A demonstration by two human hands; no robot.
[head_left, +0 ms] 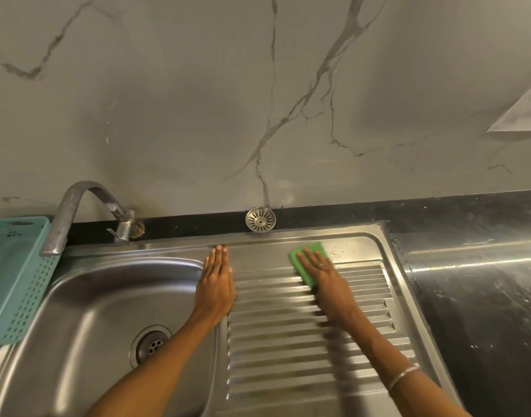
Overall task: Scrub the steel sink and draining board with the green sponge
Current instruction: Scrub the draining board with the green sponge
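The steel sink bowl fills the lower left, its drain near the middle. To its right lies the ribbed draining board. A green sponge rests at the board's far end, and my right hand lies flat on top of it, pressing it down. My left hand rests flat with fingers together on the steel strip between bowl and board, holding nothing.
A curved tap hangs over the bowl's far left corner. A teal perforated basket sits at the left edge. A loose round strainer leans against the marble wall behind the board. Dark wet countertop extends right.
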